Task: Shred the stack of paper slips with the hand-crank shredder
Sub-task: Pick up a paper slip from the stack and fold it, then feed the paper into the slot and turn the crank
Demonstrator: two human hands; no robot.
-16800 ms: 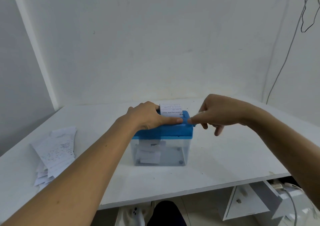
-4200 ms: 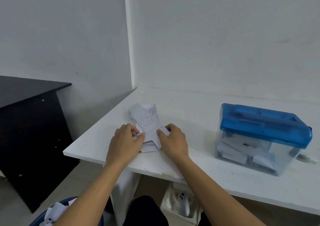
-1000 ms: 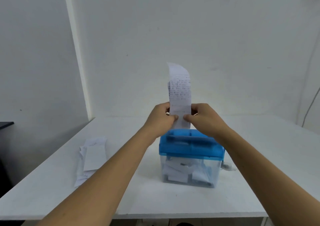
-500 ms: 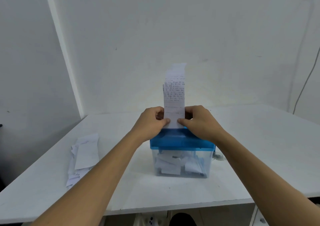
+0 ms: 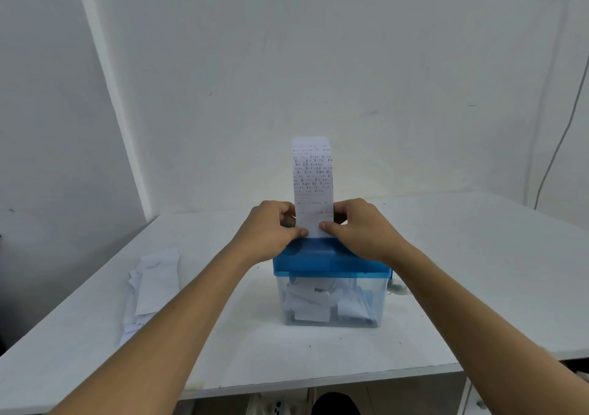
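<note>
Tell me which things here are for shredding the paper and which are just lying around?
For the job:
- the printed slip, pinched upright by the left hand and right hand
- the blue-topped shredder with paper pieces in its clear bin
- the stack of slips waiting on the table

Just there:
- the wall cable
- the drawer unit under the table

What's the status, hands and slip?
Left hand and right hand pinch slip upright over shredder. Stack waits left. Nothing in the way.
</note>
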